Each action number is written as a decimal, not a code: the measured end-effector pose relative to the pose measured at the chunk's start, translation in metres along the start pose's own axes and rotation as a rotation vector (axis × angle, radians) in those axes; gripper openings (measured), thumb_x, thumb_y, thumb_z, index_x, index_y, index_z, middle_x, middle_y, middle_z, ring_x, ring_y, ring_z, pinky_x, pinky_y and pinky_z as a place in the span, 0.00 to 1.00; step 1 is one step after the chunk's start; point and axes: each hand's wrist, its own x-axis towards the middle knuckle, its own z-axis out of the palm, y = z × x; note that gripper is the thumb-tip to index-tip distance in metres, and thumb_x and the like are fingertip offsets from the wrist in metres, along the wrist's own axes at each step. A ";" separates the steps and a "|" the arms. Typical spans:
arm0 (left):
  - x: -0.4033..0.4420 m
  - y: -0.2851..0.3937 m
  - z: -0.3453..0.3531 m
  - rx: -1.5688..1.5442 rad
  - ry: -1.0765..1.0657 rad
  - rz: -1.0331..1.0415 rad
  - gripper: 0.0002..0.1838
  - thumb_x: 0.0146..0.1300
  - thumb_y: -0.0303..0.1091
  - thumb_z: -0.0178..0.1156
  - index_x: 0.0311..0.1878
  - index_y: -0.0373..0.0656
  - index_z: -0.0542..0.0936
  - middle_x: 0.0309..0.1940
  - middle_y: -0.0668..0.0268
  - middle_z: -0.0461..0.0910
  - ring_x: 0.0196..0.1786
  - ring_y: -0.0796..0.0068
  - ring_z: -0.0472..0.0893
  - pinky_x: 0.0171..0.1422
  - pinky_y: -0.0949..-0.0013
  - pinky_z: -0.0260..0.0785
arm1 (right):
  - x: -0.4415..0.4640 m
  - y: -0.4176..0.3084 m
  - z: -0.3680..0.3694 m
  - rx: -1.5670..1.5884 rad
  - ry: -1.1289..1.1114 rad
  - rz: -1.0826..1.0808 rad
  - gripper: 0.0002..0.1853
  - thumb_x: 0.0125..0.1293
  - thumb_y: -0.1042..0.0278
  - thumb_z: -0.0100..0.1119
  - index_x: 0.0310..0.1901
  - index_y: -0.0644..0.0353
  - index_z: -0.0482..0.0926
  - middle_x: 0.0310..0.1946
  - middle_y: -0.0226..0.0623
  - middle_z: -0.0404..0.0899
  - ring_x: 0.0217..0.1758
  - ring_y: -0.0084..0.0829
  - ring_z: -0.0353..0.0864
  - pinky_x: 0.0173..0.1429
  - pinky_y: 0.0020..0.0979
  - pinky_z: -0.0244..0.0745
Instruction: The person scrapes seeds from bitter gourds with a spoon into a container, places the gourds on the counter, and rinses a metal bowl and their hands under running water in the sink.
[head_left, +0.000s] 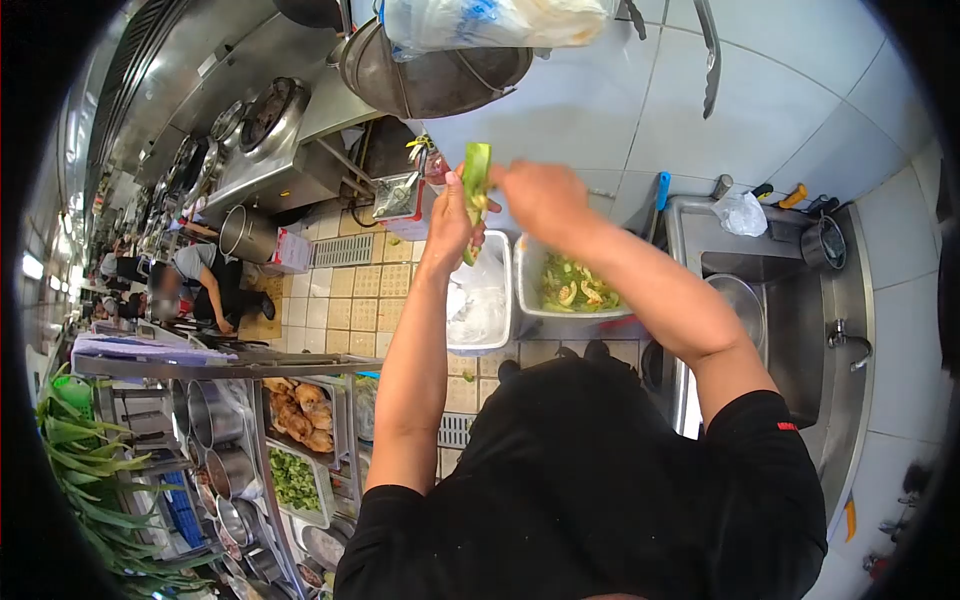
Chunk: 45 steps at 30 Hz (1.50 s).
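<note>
A long green vegetable piece (pixel 478 168), with a pale inner side showing lower down, stands upright in my left hand (pixel 452 225), whose fingers wrap round it. Close to its right side is my right hand (pixel 545 200), curled and blurred by motion; whatever it grips is too small or smeared to name. Below my right hand sits a white bin (pixel 568 312) with green and yellowish scraps (pixel 575 285) inside. Under my left hand stands a white tub (pixel 505 300) holding clear plastic (pixel 478 305).
A steel sink (pixel 795 340) is at the right. Shelves with a tray of cooked poultry (pixel 300 413) and a tray of cut greens (pixel 293 480) stand lower left. A person (pixel 195 265) crouches farther left. A large wok (pixel 430 70) is above.
</note>
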 end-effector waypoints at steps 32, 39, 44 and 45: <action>-0.010 0.003 -0.008 -0.185 -0.245 -0.158 0.25 0.77 0.50 0.43 0.70 0.50 0.69 0.39 0.63 0.80 0.24 0.79 0.73 0.26 0.76 0.65 | -0.014 0.045 0.034 0.030 0.079 0.286 0.13 0.67 0.69 0.48 0.49 0.55 0.79 0.34 0.46 0.84 0.35 0.47 0.83 0.39 0.47 0.75; 0.026 -0.026 0.017 0.159 0.000 0.023 0.24 0.76 0.51 0.41 0.55 0.47 0.82 0.27 0.67 0.80 0.21 0.77 0.69 0.22 0.67 0.58 | -0.011 0.021 0.031 0.033 -0.048 0.176 0.14 0.66 0.70 0.47 0.50 0.49 0.79 0.40 0.42 0.84 0.42 0.47 0.84 0.43 0.49 0.76; 0.047 -0.009 0.029 0.191 0.078 -0.145 0.25 0.71 0.54 0.50 0.49 0.41 0.83 0.24 0.66 0.78 0.19 0.75 0.70 0.21 0.67 0.60 | -0.003 0.014 0.019 -0.047 -0.126 0.174 0.11 0.68 0.67 0.47 0.48 0.50 0.79 0.38 0.42 0.84 0.41 0.47 0.83 0.41 0.48 0.75; 0.049 -0.007 0.026 0.294 0.060 -0.165 0.25 0.70 0.53 0.53 0.47 0.38 0.83 0.23 0.65 0.78 0.19 0.75 0.71 0.21 0.67 0.62 | -0.005 0.010 0.022 -0.042 -0.135 0.151 0.11 0.68 0.67 0.47 0.48 0.50 0.79 0.38 0.42 0.84 0.41 0.47 0.83 0.41 0.48 0.75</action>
